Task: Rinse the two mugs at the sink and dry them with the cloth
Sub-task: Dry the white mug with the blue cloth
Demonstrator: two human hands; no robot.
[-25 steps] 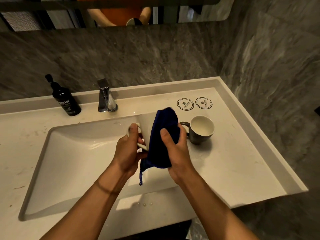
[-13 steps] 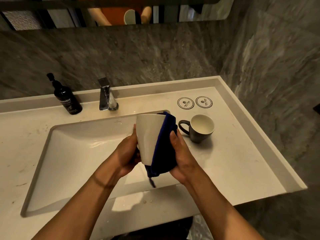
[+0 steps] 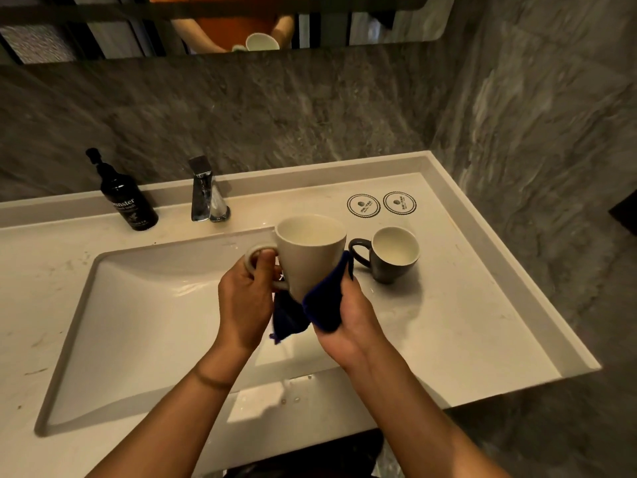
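I hold a white mug (image 3: 312, 255) upright over the right end of the sink (image 3: 144, 326). My left hand (image 3: 246, 303) grips its handle, thumb through the loop. My right hand (image 3: 348, 317) presses a dark blue cloth (image 3: 324, 307) against the mug's lower right side and base; part of the cloth hangs below. A second mug (image 3: 391, 257), dark grey outside and white inside, stands upright on the counter just right of my hands, handle pointing left.
A chrome tap (image 3: 206, 191) stands behind the basin, with a black pump bottle (image 3: 125, 198) to its left. Two round coasters (image 3: 381, 204) lie near the back right. A stone wall closes the right side. Water drops lie on the counter's front edge (image 3: 293, 398).
The white mug has been turned from mouth-down to upright, its handle now at the left. The cloth slid from covering its side down to the base.
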